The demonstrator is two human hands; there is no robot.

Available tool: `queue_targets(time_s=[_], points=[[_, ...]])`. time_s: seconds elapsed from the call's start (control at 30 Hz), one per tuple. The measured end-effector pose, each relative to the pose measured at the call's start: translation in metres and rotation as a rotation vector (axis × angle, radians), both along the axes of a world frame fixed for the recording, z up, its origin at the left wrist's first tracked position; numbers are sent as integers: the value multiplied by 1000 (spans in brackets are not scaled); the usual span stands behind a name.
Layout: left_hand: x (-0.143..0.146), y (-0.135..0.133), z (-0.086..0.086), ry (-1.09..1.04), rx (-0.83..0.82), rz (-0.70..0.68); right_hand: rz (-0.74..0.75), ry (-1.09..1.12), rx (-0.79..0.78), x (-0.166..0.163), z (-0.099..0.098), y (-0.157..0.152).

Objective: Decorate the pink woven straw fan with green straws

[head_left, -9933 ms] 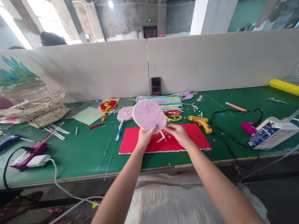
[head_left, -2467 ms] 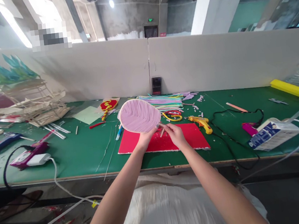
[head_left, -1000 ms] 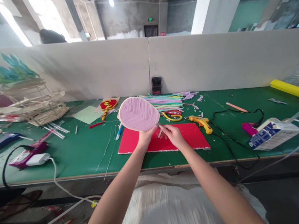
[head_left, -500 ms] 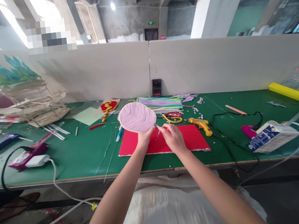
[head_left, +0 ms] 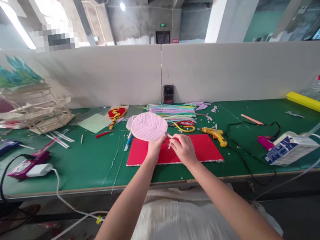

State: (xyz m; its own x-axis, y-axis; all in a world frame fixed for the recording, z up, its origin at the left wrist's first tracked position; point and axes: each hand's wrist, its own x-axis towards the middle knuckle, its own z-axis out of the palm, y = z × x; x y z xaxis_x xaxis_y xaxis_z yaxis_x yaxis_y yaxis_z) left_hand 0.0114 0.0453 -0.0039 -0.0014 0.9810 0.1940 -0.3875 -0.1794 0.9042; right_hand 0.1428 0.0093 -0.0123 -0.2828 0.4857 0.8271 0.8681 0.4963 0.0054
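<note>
My left hand (head_left: 153,147) pinches the lower edge of a pink leaf-shaped piece (head_left: 149,126) with ribbed lines, held tilted low over the far left corner of a red mat (head_left: 204,148). My right hand (head_left: 183,148) is closed beside it, fingers pinched on the small pale stem (head_left: 169,142) at the leaf's base. Both hands hover just above the mat on the green table (head_left: 95,163).
A yellow glue gun (head_left: 214,134) and black cord (head_left: 249,132) lie right of the mat. Coloured strips (head_left: 173,110) are piled behind. A carton (head_left: 290,148), purple tool (head_left: 26,167), white cable (head_left: 61,194) and wooden model (head_left: 36,111) surround the area.
Over ten seconds the leaf turned from upright to tilted left. In the last second both hands lowered it toward the mat, and my right hand closed on its stem.
</note>
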Motion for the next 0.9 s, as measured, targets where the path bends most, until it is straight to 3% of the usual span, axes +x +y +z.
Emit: queue_targets(time_s=[0.23,0.6,0.9], points=[[-2,8,-7,-62,-68,-20,27,-4,2,2,0,-3],[-2,6,-6,89,81,107,49,202,-89,2,-3,-1],[-1,12,-11,118,161,76,252,635,-320,5,-3,6]])
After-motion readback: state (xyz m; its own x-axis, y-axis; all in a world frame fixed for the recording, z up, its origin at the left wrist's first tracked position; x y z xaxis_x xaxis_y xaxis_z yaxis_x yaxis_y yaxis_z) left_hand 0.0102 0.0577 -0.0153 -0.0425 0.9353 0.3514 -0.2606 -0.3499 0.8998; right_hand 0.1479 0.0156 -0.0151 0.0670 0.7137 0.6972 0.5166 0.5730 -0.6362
